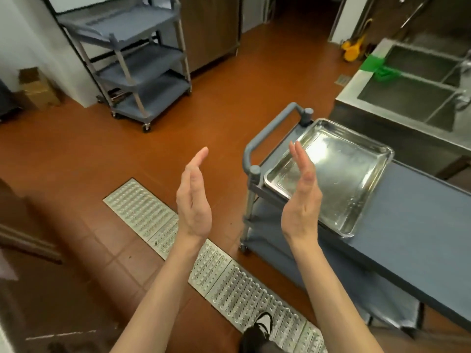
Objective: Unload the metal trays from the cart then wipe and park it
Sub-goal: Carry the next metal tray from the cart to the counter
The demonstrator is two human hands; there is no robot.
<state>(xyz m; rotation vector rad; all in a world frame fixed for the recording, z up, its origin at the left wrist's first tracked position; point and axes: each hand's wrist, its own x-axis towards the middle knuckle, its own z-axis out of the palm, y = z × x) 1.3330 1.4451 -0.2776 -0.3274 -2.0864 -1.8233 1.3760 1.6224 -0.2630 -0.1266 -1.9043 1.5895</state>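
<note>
A commercial kitchen with an orange-brown tiled floor (229, 103) and a perforated metal floor drain grate (224, 273) running across it; a stainless steel double sink (407, 80) stands at the far right, a second grey three-tier plastic cart (135, 64) parked by the wall. Close by, the grey-blue plastic utility cart (420, 212) carries one shallow rectangular stainless steel tray (339, 174) on its top shelf, at the handle end; the tray's long axis runs along the cart, away to the right. The left hand (193, 197) and right hand (302, 197) are raised, palms facing, fingers straight, holding nothing; the tray lies just right of and beyond the right hand, which is nearer, so I judge the reach goes rightward. No labels or writing are legible.
</note>
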